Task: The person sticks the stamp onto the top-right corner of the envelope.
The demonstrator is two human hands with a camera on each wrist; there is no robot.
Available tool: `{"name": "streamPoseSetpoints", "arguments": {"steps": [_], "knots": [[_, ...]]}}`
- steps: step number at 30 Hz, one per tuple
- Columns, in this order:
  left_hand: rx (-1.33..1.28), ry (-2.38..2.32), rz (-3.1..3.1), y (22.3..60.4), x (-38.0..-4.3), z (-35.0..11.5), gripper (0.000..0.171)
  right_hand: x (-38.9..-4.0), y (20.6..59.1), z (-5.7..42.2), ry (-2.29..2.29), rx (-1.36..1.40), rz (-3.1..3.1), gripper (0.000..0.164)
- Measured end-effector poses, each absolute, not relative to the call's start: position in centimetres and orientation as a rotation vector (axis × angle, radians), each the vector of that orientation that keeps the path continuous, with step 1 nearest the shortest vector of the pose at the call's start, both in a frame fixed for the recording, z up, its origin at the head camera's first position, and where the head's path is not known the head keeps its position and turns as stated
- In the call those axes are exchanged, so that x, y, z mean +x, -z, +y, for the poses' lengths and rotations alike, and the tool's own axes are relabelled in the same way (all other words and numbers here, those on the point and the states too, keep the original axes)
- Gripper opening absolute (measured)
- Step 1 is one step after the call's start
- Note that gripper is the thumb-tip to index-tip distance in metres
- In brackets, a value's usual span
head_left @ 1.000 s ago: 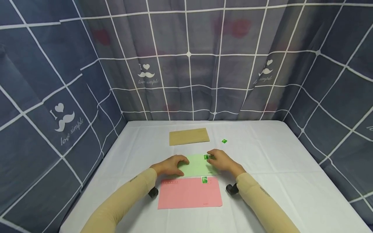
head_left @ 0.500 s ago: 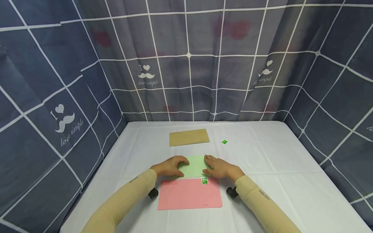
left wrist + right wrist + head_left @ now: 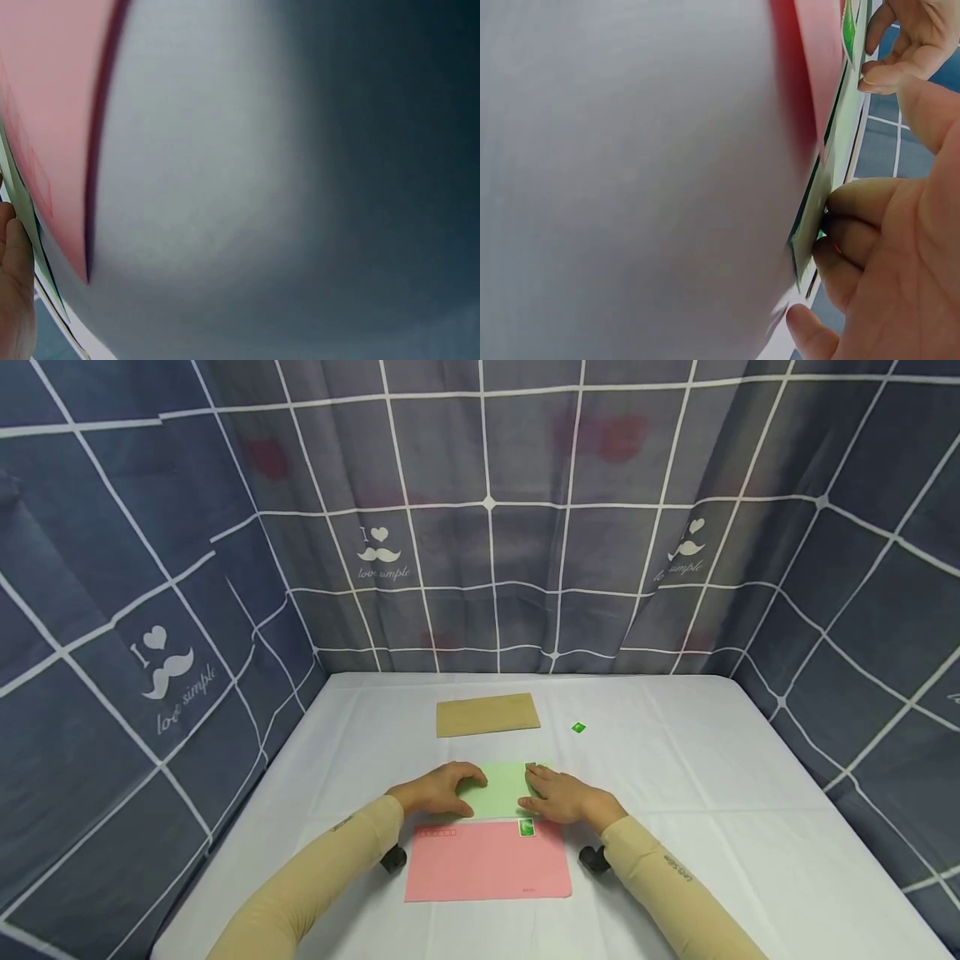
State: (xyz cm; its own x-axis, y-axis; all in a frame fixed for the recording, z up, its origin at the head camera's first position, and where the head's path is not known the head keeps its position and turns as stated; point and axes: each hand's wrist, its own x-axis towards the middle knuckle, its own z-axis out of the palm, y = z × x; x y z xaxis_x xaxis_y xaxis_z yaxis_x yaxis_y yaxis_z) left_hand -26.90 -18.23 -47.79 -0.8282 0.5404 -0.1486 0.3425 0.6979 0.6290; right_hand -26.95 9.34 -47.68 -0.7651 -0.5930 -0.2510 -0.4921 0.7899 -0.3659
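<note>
A light green envelope lies flat on the white table. My left hand rests on its left end, thumb and fingers spread apart. At the other end my right hand presses its extended fingers on the top right corner. Those fingertips cover most of a green stamp. Seen from the right wrist, a bit of green shows under the right hand's fingers at the envelope. Closer in lies a pink envelope, with a green stamp at its upper right.
Farther back on the table lies a brown envelope. To its right is a loose green stamp. Dark grid-patterned curtains surround the table at the back and both sides.
My right hand's fingers have gone from holding the stamp's edge at the green envelope's corner to lying extended over the stamp. The left hand has stayed in place.
</note>
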Motion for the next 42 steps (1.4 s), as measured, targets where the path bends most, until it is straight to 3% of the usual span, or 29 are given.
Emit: {"name": "streamPoseSetpoints", "arguments": {"steps": [42], "knots": [[0.689, -0.856, 2.588, 47.61, -26.47, -18.25, 0.052, -26.54, 47.6, 9.21, 0.423, -0.778, 2.622, 0.076]]}}
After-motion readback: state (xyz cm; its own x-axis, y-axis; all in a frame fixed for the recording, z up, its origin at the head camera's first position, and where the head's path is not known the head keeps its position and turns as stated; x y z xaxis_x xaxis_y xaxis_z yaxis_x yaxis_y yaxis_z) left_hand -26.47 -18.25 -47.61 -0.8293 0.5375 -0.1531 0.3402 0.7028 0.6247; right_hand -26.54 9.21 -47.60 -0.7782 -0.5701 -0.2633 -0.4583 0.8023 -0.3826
